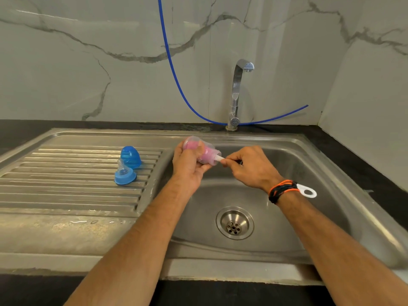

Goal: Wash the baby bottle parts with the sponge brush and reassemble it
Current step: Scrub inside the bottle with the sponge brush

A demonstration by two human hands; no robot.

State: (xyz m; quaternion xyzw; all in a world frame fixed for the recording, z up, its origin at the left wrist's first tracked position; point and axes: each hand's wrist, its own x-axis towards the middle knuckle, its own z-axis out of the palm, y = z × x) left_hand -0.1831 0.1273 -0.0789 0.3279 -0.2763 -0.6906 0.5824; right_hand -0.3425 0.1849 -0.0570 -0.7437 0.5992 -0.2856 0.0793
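My left hand (187,166) grips a clear baby bottle (206,153), held on its side over the sink basin with its mouth toward the right. A pink sponge brush (192,146) fills the inside of the bottle. Its white handle (217,160) comes out of the bottle mouth and my right hand (249,167) pinches it; the handle's looped end (308,192) shows beyond my wrist. On the drainboard to the left lie a blue bottle cap (130,156) and a blue collar with a clear nipple (124,174), close together.
The steel sink basin (309,217) has a drain (234,223) at its centre. A chrome tap (239,89) stands behind it with no water running. A blue hose (176,80) hangs along the marble wall. The ribbed drainboard (66,180) is wet.
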